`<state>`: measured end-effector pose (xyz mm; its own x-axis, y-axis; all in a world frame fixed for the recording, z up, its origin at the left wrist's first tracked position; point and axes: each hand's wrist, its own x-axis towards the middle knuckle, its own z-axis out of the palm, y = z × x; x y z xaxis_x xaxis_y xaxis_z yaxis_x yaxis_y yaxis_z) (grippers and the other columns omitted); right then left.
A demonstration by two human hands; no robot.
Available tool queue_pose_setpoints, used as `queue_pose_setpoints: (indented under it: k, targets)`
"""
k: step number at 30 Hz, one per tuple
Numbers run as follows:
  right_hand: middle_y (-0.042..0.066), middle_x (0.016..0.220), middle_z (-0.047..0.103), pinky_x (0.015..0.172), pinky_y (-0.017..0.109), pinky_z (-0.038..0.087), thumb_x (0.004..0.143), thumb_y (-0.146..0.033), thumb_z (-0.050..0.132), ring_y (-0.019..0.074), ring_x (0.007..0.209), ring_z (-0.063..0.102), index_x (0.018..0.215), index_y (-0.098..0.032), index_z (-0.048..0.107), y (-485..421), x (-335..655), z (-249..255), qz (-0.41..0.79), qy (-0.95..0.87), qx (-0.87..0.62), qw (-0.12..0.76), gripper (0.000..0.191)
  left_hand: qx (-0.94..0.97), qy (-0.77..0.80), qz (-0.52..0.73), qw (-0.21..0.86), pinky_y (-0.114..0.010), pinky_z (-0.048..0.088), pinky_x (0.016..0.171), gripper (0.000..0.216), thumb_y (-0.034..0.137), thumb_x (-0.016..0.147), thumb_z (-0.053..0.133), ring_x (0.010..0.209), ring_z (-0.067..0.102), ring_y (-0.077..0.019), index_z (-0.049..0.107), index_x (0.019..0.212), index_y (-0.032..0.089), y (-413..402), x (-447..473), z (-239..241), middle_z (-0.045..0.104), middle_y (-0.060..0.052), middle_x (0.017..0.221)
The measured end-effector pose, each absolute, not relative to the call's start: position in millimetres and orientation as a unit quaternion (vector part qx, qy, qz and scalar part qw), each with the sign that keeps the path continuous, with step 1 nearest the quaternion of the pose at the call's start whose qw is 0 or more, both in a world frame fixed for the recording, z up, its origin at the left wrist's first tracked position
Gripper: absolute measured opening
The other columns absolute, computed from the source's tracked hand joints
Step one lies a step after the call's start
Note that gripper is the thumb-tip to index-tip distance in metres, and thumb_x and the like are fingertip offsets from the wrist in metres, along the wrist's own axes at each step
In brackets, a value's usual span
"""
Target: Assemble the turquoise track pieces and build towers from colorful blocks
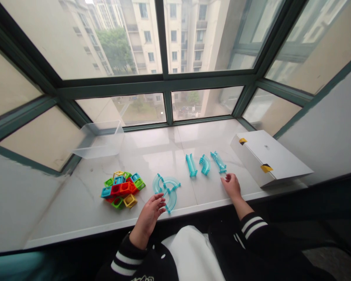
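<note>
Left hand: our left hand lies half open at the near edge of the sill. Its fingertips rest against the curved track arcs, and we see no closed grip on them.
Right hand: our right hand is loosely curled and empty, thumb and forefinger close together, just beside the near end of the rightmost short piece.
Curved track arcs: the translucent blue curved track arcs lie flat and interlocked, straight in front of us. We judge this keeps them within reach of the left fingers.
Short track pieces: the row of short track pieces sits side by side but apart, ahead of the right hand. The spacing probably lets each be picked out singly.
Block pile: the block pile of red, orange, green, yellow and blue frames is heaped to the left of the arcs, apart from the hand.
Clear bin: the clear bin stands tilted against the window frame, well behind the pile.
White box: the white box lies at the right end of the sill, out of the way of both hands.
</note>
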<state>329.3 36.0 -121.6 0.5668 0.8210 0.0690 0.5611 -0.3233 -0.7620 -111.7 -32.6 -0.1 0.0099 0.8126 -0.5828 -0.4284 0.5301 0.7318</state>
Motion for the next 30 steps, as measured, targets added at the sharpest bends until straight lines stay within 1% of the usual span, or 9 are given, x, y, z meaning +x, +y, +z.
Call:
queue_pose_setpoints:
  k: [3, 10, 14, 16, 21, 24, 26, 28, 30]
  targets:
    - [0.011, 0.107, 0.068, 0.084, 0.040, 0.056, 0.077, -0.048, 0.068, 0.0248, 0.083, 0.067, 0.106, -0.022, 0.057, 37.3, 331.6, -118.0, 0.164, -0.438, -0.792, 0.392, 0.041, 0.182, 0.538, 0.448, 0.690, -0.029, 0.055, 0.071, 0.045, 0.026, 0.070, 0.091, 0.083, 0.069, -0.0184, 0.073, 0.110, 0.016, -32.8, -110.7, -2.0, 0.070, -0.006, 0.094]
    - [0.014, 0.113, 0.067, 0.084, 0.039, 0.055, 0.078, -0.054, 0.071, 0.0222, 0.078, 0.063, 0.119, -0.018, 0.059, 69.3, 334.6, -88.9, 0.131, -0.438, -0.796, 0.397, 0.056, 0.185, 0.541, 0.447, 0.688, -0.029, 0.055, 0.072, 0.046, 0.028, 0.069, 0.092, 0.083, 0.069, -0.0183, 0.072, 0.108, 0.017, -32.5, -109.9, 2.8, 0.071, -0.006, 0.094]
    - [0.012, 0.108, 0.067, 0.085, 0.038, 0.053, 0.075, -0.052, 0.071, 0.0273, 0.091, 0.065, 0.120, -0.019, 0.059, 85.7, 330.7, -75.1, 0.121, -0.426, -0.814, 0.375, 0.057, 0.182, 0.543, 0.454, 0.682, -0.029, 0.054, 0.073, 0.042, 0.027, 0.070, 0.090, 0.083, 0.069, -0.0183, 0.072, 0.107, 0.017, -32.5, -111.8, 5.8, 0.071, -0.006, 0.093]
    - [0.010, 0.100, 0.068, 0.082, 0.037, 0.052, 0.075, -0.051, 0.069, 0.0285, 0.092, 0.065, 0.117, -0.020, 0.059, 87.4, 326.0, -71.3, 0.124, -0.423, -0.817, 0.371, 0.053, 0.180, 0.543, 0.455, 0.682, -0.030, 0.055, 0.073, 0.043, 0.027, 0.070, 0.090, 0.083, 0.069, -0.0185, 0.072, 0.108, 0.016, -32.5, -112.9, 5.0, 0.071, -0.006, 0.094]
    - [0.001, 0.074, 0.064, 0.074, 0.034, 0.049, 0.087, -0.056, 0.059, 0.0243, 0.072, 0.063, 0.098, -0.025, 0.060, 50.3, 288.5, -80.0, 0.183, -0.506, -0.751, 0.382, 0.032, 0.179, 0.540, 0.461, 0.680, -0.030, 0.054, 0.073, 0.044, 0.027, 0.070, 0.090, 0.082, 0.069, -0.0192, 0.072, 0.109, 0.016, -31.8, -114.4, -1.1, 0.071, -0.006, 0.092]
    - [0.000, 0.070, 0.063, 0.071, 0.034, 0.049, 0.094, -0.057, 0.054, 0.0225, 0.068, 0.061, 0.082, -0.027, 0.059, 10.8, 257.3, -95.4, 0.262, -0.601, -0.676, 0.336, 0.033, 0.178, 0.535, 0.458, 0.687, -0.031, 0.055, 0.074, 0.044, 0.027, 0.071, 0.090, 0.082, 0.070, -0.0194, 0.072, 0.109, 0.016, -30.4, -113.2, -4.7, 0.072, -0.007, 0.092]
    - [0.001, 0.073, 0.065, 0.075, 0.035, 0.052, 0.095, -0.058, 0.055, 0.0234, 0.073, 0.063, 0.079, -0.027, 0.061, -4.9, 247.5, -102.5, 0.264, -0.642, -0.648, 0.313, 0.035, 0.178, 0.533, 0.452, 0.692, -0.031, 0.055, 0.074, 0.044, 0.027, 0.071, 0.090, 0.082, 0.070, -0.0194, 0.072, 0.110, 0.016, -29.6, -111.6, -5.5, 0.072, -0.007, 0.093]
    - [0.003, 0.078, 0.067, 0.077, 0.036, 0.054, 0.095, -0.058, 0.054, 0.0234, 0.073, 0.063, 0.084, -0.027, 0.063, -3.6, 252.8, -102.8, 0.238, -0.613, -0.671, 0.342, 0.035, 0.178, 0.536, 0.447, 0.693, -0.030, 0.055, 0.073, 0.042, 0.026, 0.071, 0.089, 0.082, 0.070, -0.0193, 0.072, 0.109, 0.016, -29.3, -110.1, -4.5, 0.071, -0.007, 0.092]
    - [0.007, 0.090, 0.069, 0.082, 0.038, 0.055, 0.093, -0.057, 0.055, 0.0236, 0.076, 0.064, 0.100, -0.023, 0.067, 14.1, 271.8, -97.0, 0.162, -0.545, -0.723, 0.394, 0.036, 0.176, 0.540, 0.446, 0.692, -0.030, 0.055, 0.072, 0.041, 0.024, 0.071, 0.089, 0.082, 0.069, -0.0191, 0.073, 0.108, 0.016, -29.8, -109.3, -2.9, 0.071, -0.006, 0.092]
